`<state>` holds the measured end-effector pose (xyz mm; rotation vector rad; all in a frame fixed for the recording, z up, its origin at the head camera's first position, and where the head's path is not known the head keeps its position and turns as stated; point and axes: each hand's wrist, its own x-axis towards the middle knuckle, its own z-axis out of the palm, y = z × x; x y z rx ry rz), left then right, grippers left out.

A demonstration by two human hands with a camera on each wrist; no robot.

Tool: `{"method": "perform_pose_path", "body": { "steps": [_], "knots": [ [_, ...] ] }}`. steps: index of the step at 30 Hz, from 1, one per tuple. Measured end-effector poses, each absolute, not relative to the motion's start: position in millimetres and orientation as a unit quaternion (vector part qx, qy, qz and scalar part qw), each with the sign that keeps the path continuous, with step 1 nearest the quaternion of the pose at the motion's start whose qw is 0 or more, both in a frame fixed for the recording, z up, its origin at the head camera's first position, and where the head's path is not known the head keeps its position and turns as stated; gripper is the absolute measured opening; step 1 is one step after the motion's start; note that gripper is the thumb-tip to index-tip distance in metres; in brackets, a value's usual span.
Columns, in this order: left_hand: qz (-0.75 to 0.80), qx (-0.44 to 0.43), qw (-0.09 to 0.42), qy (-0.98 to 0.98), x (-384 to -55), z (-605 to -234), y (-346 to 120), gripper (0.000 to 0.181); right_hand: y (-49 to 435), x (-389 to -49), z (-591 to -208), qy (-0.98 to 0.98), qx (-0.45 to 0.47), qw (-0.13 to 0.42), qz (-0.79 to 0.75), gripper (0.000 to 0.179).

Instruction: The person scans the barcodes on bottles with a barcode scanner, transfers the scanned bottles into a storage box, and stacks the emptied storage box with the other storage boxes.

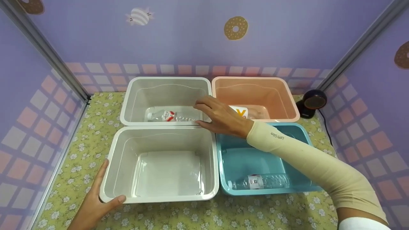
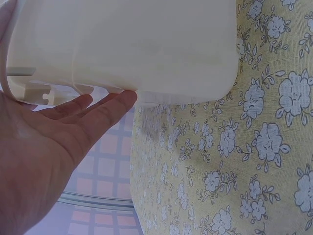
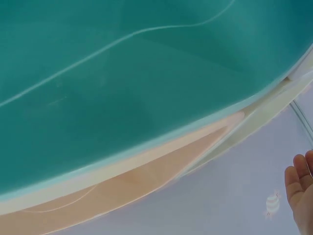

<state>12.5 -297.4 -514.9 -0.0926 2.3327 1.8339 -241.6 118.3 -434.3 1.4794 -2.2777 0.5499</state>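
My left hand (image 1: 96,196) rests at the front left corner of the near white bin (image 1: 171,137), its thumb on the front rim. In the left wrist view its fairly straight fingers (image 2: 105,112) touch the bin's side below the rim. My right hand (image 1: 220,116) is over the right end of the rear greyish-white bin (image 1: 169,89), its fingers loosely bent. No held thing shows in it; the right wrist view catches only its fingers (image 3: 296,188). A clear plastic bottle (image 1: 169,116) with a red-and-white label lies in that rear bin.
A peach bin (image 1: 255,91) at the back right holds a bottle (image 1: 239,111) with a white-and-yellow label, partly hidden by my hand. In the blue bin (image 1: 233,156) lies another clear bottle (image 1: 255,182). A black device (image 1: 311,102) with a cable stands at the right.
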Motion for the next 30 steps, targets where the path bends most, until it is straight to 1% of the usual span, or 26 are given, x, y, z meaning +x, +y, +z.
{"method": "perform_pose_path", "body": {
  "steps": [10,23,30],
  "knots": [
    [0.605,-0.020,0.079,0.792,11.2,-516.0,-297.9,0.117,143.6,-228.8,-428.7,-0.784,0.546,0.220,0.195,0.049],
    [0.612,-0.038,0.106,0.783,10.9,-514.0,-297.5,0.114,187.3,-205.8,-421.5,-0.802,0.529,0.209,0.183,0.048],
    [0.595,-0.034,0.098,0.797,10.3,-512.4,-297.9,0.115,205.9,-192.3,-426.1,-0.806,0.529,0.206,0.171,0.050]
  ]
}}
